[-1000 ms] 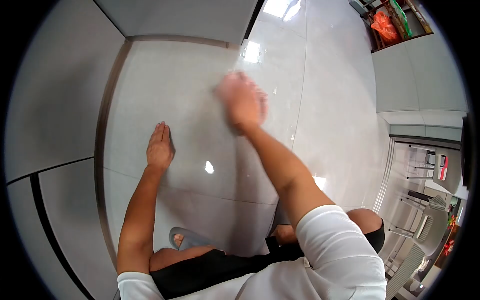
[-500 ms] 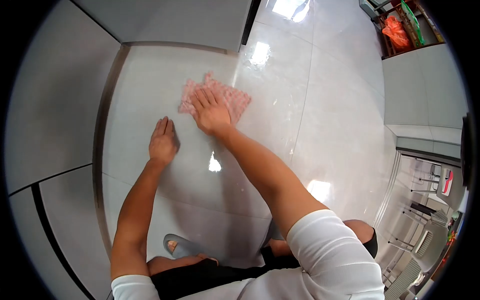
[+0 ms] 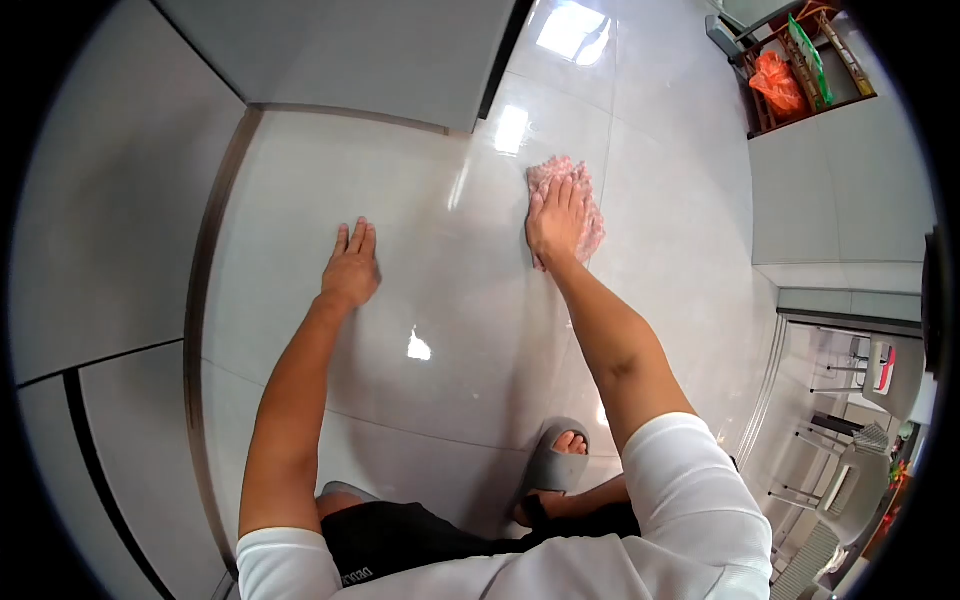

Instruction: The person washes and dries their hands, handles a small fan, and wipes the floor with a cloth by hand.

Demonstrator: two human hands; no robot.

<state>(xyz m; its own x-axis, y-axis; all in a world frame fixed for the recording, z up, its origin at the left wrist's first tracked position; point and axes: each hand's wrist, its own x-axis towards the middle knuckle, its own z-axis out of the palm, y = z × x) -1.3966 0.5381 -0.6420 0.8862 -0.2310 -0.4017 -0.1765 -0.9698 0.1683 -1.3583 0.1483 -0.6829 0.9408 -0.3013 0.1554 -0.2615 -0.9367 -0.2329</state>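
Note:
Under my right hand point(image 3: 558, 222) lies a crumpled pink cleaning cloth point(image 3: 592, 212), pressed against the glossy light tile floor point(image 3: 450, 330). The fingers of that hand are stretched out flat over the cloth, which shows around them on the far and right sides. My left hand point(image 3: 351, 265) rests on the tiles to the left, a good way from the cloth. Its fingers point forward, slightly apart, with nothing held in them.
Grey cabinet fronts point(image 3: 110, 200) stand along the left, and another grey panel point(image 3: 340, 60) closes the far side. At the upper right, an open shelf point(image 3: 815, 65) holds an orange plastic bag point(image 3: 778, 85). Chairs point(image 3: 855, 490) stand at the lower right. My grey slipper point(image 3: 550, 465) is on the floor.
My right hand has swept the cloth to the right across the tiles, and the cloth is more bunched up. My left hand has shifted slightly right. My slippered right foot now shows.

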